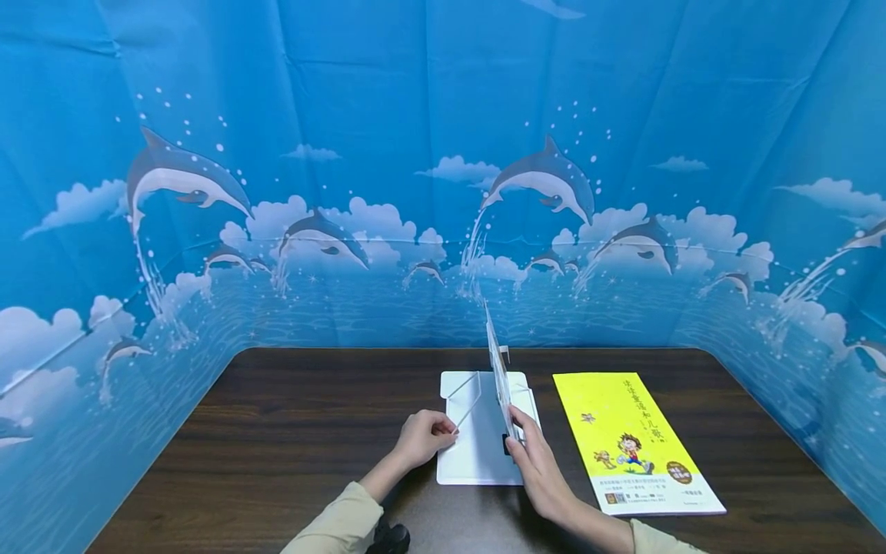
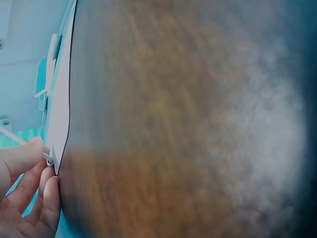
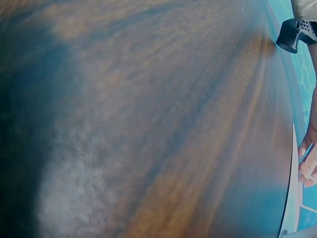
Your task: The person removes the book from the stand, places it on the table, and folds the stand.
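Evidently, a white stand (image 1: 477, 462) is occupying the work area, its base plate (image 1: 453, 469) resting on the dark table (image 1: 298, 415). In the head view, the left hand (image 1: 424, 437) is pinching a thin wire bracket (image 1: 467, 414) between thumb and fingertips at the base plate's left edge. The right hand (image 1: 543, 469) is gripping the upright panel (image 1: 498, 365) by its near edge, above the base plate and right of its middle. A yellow book (image 1: 630, 438) is lying right of the base plate, apart from it.

In the left wrist view, thumb and forefinger are pinching the wire just beside the base plate's edge. Sound handling, I judge, is depending on guiding the wire gently — without bending it — while steadying the panel.

In the right wrist view, the left fingers are showing beside the base plate; the right fingers' state cannot be told there.
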`<state>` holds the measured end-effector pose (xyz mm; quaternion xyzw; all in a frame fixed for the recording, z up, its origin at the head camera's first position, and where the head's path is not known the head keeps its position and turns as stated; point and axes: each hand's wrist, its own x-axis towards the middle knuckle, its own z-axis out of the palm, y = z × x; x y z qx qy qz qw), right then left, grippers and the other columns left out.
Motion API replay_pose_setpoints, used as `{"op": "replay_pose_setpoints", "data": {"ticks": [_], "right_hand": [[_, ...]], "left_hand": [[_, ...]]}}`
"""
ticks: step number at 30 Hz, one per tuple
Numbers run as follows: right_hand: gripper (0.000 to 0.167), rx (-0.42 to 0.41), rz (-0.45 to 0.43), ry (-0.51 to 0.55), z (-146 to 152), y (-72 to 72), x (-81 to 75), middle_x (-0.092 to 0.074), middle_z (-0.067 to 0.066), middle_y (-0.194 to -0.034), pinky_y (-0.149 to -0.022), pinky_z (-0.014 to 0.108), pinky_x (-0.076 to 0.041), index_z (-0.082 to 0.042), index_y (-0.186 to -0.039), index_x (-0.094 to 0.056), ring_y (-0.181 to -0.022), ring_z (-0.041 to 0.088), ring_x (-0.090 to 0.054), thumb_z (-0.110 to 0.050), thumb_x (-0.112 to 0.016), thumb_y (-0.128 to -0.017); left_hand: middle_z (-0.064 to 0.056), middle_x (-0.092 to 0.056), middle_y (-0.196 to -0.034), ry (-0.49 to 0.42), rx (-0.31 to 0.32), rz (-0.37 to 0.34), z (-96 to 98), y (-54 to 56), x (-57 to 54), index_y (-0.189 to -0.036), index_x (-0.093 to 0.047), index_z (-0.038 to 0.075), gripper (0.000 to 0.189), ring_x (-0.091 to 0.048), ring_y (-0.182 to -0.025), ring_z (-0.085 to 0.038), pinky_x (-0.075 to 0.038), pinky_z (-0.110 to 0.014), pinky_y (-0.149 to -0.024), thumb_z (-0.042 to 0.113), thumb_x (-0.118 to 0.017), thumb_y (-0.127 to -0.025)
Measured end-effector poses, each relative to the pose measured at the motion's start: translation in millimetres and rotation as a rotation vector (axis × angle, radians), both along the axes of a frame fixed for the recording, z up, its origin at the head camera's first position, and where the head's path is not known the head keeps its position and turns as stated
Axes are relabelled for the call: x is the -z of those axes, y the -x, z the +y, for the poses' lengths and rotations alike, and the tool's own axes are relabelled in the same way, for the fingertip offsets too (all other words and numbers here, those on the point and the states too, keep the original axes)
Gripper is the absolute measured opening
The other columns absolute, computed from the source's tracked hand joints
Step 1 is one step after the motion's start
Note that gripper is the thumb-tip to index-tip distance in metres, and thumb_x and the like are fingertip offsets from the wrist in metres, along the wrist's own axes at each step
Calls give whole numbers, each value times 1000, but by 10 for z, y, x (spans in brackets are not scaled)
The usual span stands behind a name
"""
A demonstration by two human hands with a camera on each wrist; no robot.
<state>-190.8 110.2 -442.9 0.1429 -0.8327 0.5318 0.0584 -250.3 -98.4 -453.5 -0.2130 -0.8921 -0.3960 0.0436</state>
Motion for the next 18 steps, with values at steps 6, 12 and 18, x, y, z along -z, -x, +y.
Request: {"op": "replay_pose_setpoints", "data": {"ticks": [6,12,18], "right_hand": [[43,7,-1,0,-1,4,7,-34,9,-138,-79,35,-45,-18,-138,-30,-113,27,-40,-25,-41,-96],[43,4,-12,4,-1,0,4,-34,10,-138,-78,34,-45,-18,-137,-31,-112,28,-40,-28,-41,-96],[44,-1,-12,7,-3,-2,0,-32,9,-140,-81,37,-44,-19,-137,-30,-115,28,-39,-28,-41,-96]], "left_hand": [[2,-60,-64,12,-10,3,17,12,2,-76,-68,2,6,-48,-56,-2,-39,-18,-52,8,-69,-78],[2,-64,-66,24,-11,4,22,9,4,-78,-71,4,4,-51,-57,-3,-40,-19,-52,7,-69,-78],[0,-65,-69,26,-24,-19,30,-5,-3,-82,-73,4,6,-51,-57,-4,-41,-19,-52,6,-69,-78]]}}
